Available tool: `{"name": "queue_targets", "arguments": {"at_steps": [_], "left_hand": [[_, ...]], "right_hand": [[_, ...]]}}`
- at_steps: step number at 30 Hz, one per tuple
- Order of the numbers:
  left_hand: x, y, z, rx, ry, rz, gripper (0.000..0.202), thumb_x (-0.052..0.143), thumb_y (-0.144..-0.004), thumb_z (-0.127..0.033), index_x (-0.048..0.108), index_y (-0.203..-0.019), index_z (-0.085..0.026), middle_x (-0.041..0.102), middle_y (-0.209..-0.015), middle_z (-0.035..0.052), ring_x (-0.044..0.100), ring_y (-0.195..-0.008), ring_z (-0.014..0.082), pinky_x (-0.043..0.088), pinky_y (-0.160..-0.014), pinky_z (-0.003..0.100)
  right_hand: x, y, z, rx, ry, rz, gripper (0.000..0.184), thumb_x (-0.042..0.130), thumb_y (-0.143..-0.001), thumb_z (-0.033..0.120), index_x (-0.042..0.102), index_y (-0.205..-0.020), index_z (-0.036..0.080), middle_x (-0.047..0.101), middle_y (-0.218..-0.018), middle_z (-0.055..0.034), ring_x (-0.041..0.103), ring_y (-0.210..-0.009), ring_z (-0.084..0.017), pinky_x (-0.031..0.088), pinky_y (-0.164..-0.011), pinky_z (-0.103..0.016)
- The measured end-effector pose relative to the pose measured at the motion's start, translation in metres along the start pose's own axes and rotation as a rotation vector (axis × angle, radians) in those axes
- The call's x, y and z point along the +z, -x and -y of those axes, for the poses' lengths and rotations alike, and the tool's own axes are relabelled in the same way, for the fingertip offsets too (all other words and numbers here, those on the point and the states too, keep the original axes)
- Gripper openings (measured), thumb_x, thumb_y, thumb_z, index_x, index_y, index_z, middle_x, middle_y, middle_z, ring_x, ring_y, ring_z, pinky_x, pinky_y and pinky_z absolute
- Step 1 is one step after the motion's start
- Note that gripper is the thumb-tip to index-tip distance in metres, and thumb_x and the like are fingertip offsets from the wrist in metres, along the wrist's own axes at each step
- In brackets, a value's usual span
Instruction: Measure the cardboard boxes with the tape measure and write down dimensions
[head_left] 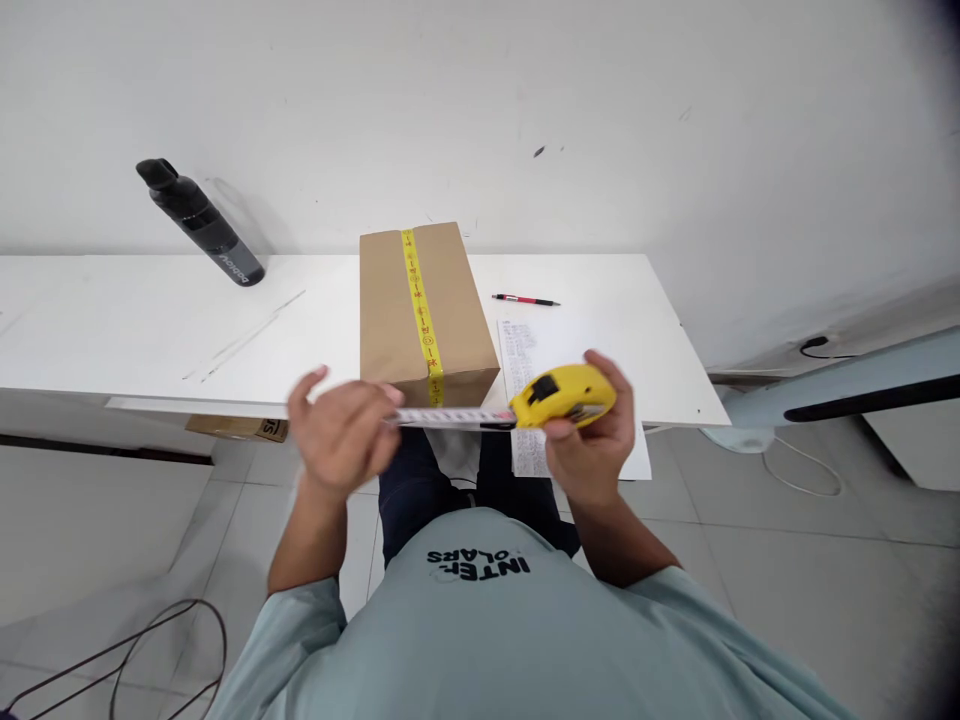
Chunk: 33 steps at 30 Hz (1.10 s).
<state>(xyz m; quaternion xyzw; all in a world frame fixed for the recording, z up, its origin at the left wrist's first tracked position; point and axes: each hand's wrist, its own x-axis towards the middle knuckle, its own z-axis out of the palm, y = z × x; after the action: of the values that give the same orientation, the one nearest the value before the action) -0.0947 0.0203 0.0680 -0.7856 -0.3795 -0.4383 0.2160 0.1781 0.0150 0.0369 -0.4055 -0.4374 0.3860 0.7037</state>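
A yellow tape measure is gripped in my right hand, its black button facing up. Its white blade stretches leftward to my left hand, where thumb and forefinger pinch the end; that hand is slightly blurred. The extended blade passes in front of the near side of a brown cardboard box. Yellow printed tape runs along the box's top and down its near face. Whether the blade touches the box I cannot tell.
The box stands on a white table against the wall. Right of it lie a red and black pen and handwritten paper overhanging the front edge. A dark bottle stands at left. Below the table is another carton.
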Motion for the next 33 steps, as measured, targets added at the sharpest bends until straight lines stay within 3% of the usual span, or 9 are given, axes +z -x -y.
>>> {"name": "queue_targets", "arguments": {"at_steps": [2,5,9,13,17,20,24,28,33], "left_hand": [[-0.008,-0.001,0.029,-0.091,-0.097,-0.101,0.029,0.058,-0.093,-0.02,0.065,-0.119,-0.03,0.077,-0.105,0.0031,0.073,-0.097,0.0229,0.051,-0.107,0.054],[-0.016,0.006,0.07,-0.306,-0.147,-0.216,0.024,0.048,-0.098,-0.022,0.065,-0.114,-0.026,0.074,-0.106,0.009,0.07,-0.106,0.0266,0.056,-0.095,0.051],[-0.015,0.024,0.092,-0.4,-0.164,-0.116,0.019,0.053,-0.098,-0.024,0.071,-0.105,-0.024,0.075,-0.109,0.0111,0.071,-0.105,0.0272,0.056,-0.096,0.05],[-0.009,0.034,0.076,-0.394,-0.13,0.018,0.02,0.058,-0.098,-0.027,0.074,-0.11,-0.024,0.075,-0.112,0.0108,0.072,-0.106,0.0256,0.058,-0.096,0.046],[-0.009,0.027,0.052,-0.364,0.157,0.122,0.039,0.045,-0.106,-0.04,0.068,-0.133,-0.026,0.061,-0.146,0.014,0.064,-0.129,0.0282,0.057,-0.105,0.049],[-0.005,0.017,0.039,-0.305,0.219,0.175,0.051,0.037,-0.107,-0.055,0.063,-0.143,-0.03,0.051,-0.159,0.0137,0.054,-0.143,0.0324,0.05,-0.114,0.054],[0.009,0.012,0.025,-0.254,0.212,0.164,0.053,0.045,-0.105,-0.058,0.058,-0.148,-0.029,0.058,-0.153,0.0153,0.055,-0.141,0.0314,0.047,-0.114,0.052],[0.018,0.016,0.02,-0.289,0.189,0.107,0.044,0.049,-0.107,-0.047,0.06,-0.145,-0.028,0.063,-0.148,0.0147,0.059,-0.137,0.029,0.048,-0.113,0.049],[0.021,0.02,0.02,-0.359,0.154,0.121,0.046,0.046,-0.107,-0.051,0.061,-0.142,-0.025,0.063,-0.148,0.0146,0.059,-0.139,0.0291,0.049,-0.114,0.051]], "right_hand": [[-0.008,-0.024,-0.004,-0.075,-0.013,-0.072,0.071,0.088,-0.074,0.057,0.055,-0.134,0.039,0.059,-0.12,-0.0081,0.063,-0.106,-0.028,0.062,-0.086,-0.045],[-0.019,-0.06,-0.014,-0.129,-0.038,-0.074,0.057,0.087,-0.078,0.049,0.058,-0.127,0.04,0.057,-0.126,-0.0041,0.063,-0.111,-0.023,0.062,-0.089,-0.042],[-0.021,-0.084,-0.031,-0.165,0.004,-0.059,0.053,0.085,-0.081,0.039,0.061,-0.128,0.038,0.058,-0.127,-0.0039,0.063,-0.108,-0.021,0.061,-0.087,-0.038],[-0.008,-0.081,-0.038,-0.082,-0.001,-0.03,0.059,0.086,-0.079,0.043,0.06,-0.131,0.035,0.06,-0.128,-0.006,0.063,-0.118,-0.023,0.061,-0.097,-0.041],[0.01,-0.072,-0.036,-0.019,-0.003,0.026,0.061,0.087,-0.079,0.044,0.06,-0.133,0.036,0.06,-0.136,-0.0057,0.062,-0.127,-0.024,0.057,-0.108,-0.043],[0.019,-0.067,-0.038,-0.013,0.007,0.059,0.063,0.086,-0.079,0.046,0.06,-0.136,0.036,0.06,-0.141,-0.0059,0.061,-0.13,-0.026,0.055,-0.113,-0.046],[0.022,-0.062,-0.041,-0.026,0.019,0.046,0.064,0.085,-0.08,0.045,0.06,-0.138,0.036,0.063,-0.137,-0.0065,0.062,-0.129,-0.026,0.056,-0.111,-0.046],[0.02,-0.06,-0.041,0.013,0.021,0.038,0.065,0.086,-0.08,0.044,0.06,-0.139,0.036,0.065,-0.134,-0.0064,0.062,-0.128,-0.026,0.057,-0.108,-0.044],[0.019,-0.062,-0.04,0.01,0.029,0.039,0.066,0.086,-0.079,0.045,0.059,-0.139,0.036,0.066,-0.131,-0.0068,0.064,-0.124,-0.026,0.058,-0.107,-0.046]]}}
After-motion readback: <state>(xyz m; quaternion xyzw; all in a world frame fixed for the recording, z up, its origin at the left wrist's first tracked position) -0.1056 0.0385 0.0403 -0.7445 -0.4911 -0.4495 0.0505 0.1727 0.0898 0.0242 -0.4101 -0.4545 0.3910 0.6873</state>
